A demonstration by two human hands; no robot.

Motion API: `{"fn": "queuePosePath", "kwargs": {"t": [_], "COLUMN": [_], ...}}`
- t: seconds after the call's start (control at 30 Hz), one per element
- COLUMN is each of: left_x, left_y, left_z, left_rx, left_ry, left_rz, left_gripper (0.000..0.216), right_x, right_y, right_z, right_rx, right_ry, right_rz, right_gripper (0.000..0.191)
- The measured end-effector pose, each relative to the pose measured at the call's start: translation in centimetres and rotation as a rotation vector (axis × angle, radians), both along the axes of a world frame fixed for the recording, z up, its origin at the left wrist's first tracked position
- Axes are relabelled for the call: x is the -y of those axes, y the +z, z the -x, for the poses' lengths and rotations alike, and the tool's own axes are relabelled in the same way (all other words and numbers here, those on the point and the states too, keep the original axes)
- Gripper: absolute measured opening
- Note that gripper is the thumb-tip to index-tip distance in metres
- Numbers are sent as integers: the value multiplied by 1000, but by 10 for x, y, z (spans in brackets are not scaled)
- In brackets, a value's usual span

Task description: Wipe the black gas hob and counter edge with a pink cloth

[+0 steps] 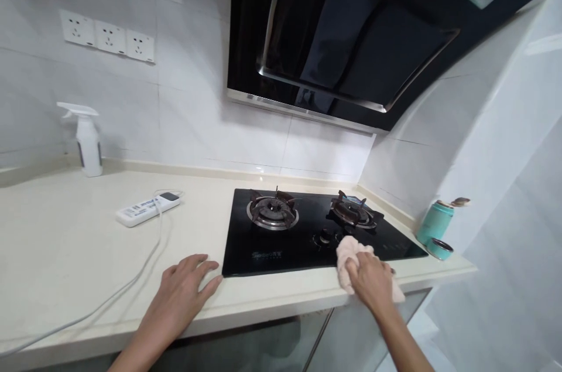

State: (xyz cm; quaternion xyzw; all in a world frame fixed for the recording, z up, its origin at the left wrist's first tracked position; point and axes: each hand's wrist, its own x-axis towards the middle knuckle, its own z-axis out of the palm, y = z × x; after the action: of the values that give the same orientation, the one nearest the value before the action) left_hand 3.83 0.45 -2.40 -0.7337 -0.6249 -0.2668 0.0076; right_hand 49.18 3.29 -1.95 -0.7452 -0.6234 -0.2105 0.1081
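A black glass gas hob [307,243] with two burners is set into the cream countertop [65,255]. My right hand [369,281] presses a pale pink cloth [351,252] onto the hob's front right corner, fingers closed over it. My left hand [187,290] lies flat on the countertop just left of the hob's front left corner, fingers spread, holding nothing.
A white power strip [147,208] with a cable trailing to the front left lies on the counter. A white spray bottle [88,140] stands by the back wall. A teal canister [434,221] and its lid [439,248] sit right of the hob. A black range hood [351,26] hangs above.
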Motion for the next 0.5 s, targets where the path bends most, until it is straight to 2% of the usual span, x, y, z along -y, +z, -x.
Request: {"fn": "queuePosePath", "kwargs": {"t": [0.17,0.37,0.5], "left_x": [2,8,5], "left_y": [-2,9,10], "left_z": [0,-4,-3], "left_rx": [28,79,180], "left_ry": [-10,-10,19], "left_rz": [-7,17,44], "left_gripper": [38,41,53], "right_x": [-4,-39,-38], "right_y": [11,42,47], "right_z": [82,146,197], "right_rx": [-57,-206,-273], "right_ry": [244,374,525], "right_rz": [1,105,147], "right_gripper": [30,30,28]}}
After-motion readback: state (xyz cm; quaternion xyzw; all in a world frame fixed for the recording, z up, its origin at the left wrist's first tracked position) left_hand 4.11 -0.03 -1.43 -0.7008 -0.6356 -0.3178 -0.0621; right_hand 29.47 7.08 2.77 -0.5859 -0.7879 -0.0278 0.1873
